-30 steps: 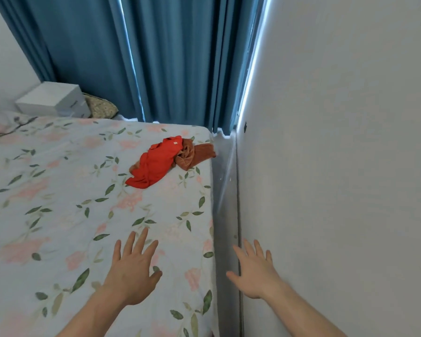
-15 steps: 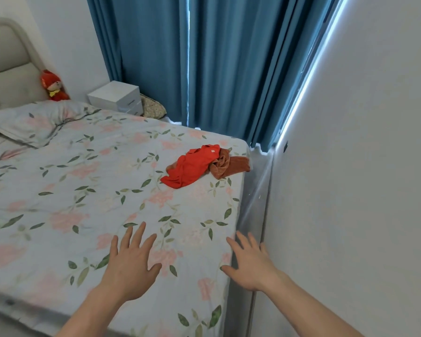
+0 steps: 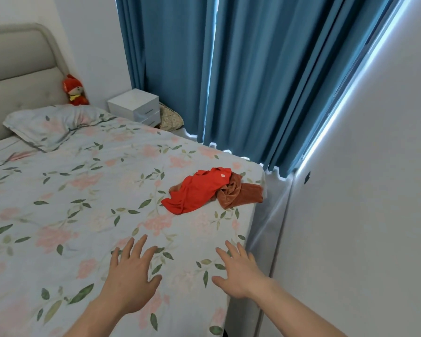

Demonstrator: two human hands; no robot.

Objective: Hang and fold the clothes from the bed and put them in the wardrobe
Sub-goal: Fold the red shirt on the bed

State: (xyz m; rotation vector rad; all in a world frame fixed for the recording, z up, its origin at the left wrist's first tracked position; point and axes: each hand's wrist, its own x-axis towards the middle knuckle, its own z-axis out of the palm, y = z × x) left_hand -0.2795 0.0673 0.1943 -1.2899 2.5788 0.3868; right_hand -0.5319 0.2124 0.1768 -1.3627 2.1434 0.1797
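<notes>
Both hands are reaching forward over the bed (image 3: pixel 66 190) with nothing in them: the left hand (image 3: pixel 129 280) is showing its fingers (image 3: pixel 139 244) straight and spread, and the right hand (image 3: pixel 238 276) is showing its fingers (image 3: pixel 231 251) likewise extended and fanned, neither closing on anything. Whether the palms are touching the floral sheet or hovering just above it cannot be told. The clothes are lying well ahead of the fingertips, beyond the gap between the two hands and leaning toward the right-hand side, near the far corner of the mattress by the blue curtain (image 3: pixel 241 81). Risk assessment: the red garment (image 3: pixel 195 190) and the rust-brown garment (image 3: pixel 238 193) are lying bunched and overlapping, so a single grab is likely to be lifting both together or dragging one by a loose fold; the brown piece is sitting close to the mattress edge, beyond the right fingertips, and a careless pull could be tipping it into the gap beside the wall. Condition of items: the red garment is crumpled, with a small pale label showing near its far end and one end trailing toward the left fingers; the brown one is twisted, of a ribbed or plush look, with one flat end pointing toward the wall. Both appear soft and limp, needing shaking out before folding or hanging.
</notes>
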